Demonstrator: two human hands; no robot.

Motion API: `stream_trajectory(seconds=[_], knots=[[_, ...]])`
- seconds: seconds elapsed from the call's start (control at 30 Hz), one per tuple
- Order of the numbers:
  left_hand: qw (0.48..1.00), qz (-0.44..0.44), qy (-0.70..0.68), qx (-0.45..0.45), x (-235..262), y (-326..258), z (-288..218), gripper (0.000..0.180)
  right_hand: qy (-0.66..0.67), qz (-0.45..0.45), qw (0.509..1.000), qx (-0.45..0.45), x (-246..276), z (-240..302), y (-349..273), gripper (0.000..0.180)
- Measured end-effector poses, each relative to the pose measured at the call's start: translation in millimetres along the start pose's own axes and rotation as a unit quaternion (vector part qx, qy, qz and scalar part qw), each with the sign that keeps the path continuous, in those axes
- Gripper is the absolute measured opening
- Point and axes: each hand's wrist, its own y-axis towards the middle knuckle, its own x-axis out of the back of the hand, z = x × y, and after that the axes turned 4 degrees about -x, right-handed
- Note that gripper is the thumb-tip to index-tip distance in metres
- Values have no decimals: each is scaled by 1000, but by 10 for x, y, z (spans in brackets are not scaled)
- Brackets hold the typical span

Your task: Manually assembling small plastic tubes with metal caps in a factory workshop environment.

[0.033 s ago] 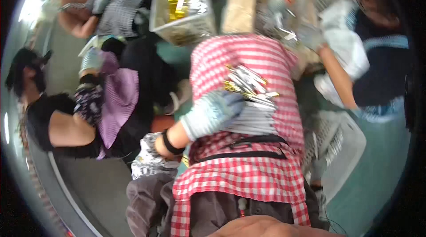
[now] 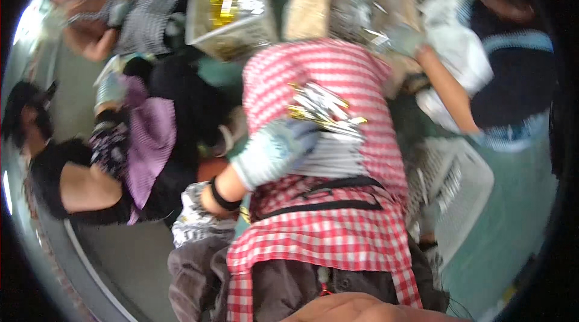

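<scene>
One gloved hand [image 2: 274, 150] is clutching a bunch of shiny wrappers [image 2: 322, 111], pressing against the checked apron [image 2: 338, 225]; whose hand is unclear.

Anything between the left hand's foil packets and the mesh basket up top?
Yes. The left hand holds the foil packets over the bent back of a person in red check, who lies between them and the mesh basket. The view is blurred.

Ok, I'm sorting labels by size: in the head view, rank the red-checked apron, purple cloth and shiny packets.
1. Red-checked apron, largest.
2. Purple cloth.
3. Shiny packets, smallest, though their nearness to the camera leaves this unsure.
</scene>
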Motion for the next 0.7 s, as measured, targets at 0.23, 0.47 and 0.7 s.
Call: stream_trajectory(seconds=[0.23, 0.47, 0.7], knots=[[999, 25, 11, 18, -108, 315, 264, 27, -65, -10, 997, -49, -161, 690, 130, 30], [999, 36, 17, 27, -213, 491, 166, 26, -87, 66, 991, -73, 31, 982, 127, 31], [999, 40, -8, 22, -261, 562, 66, 29, -40, 25, 999, -13, -257, 1201, 379, 31]])
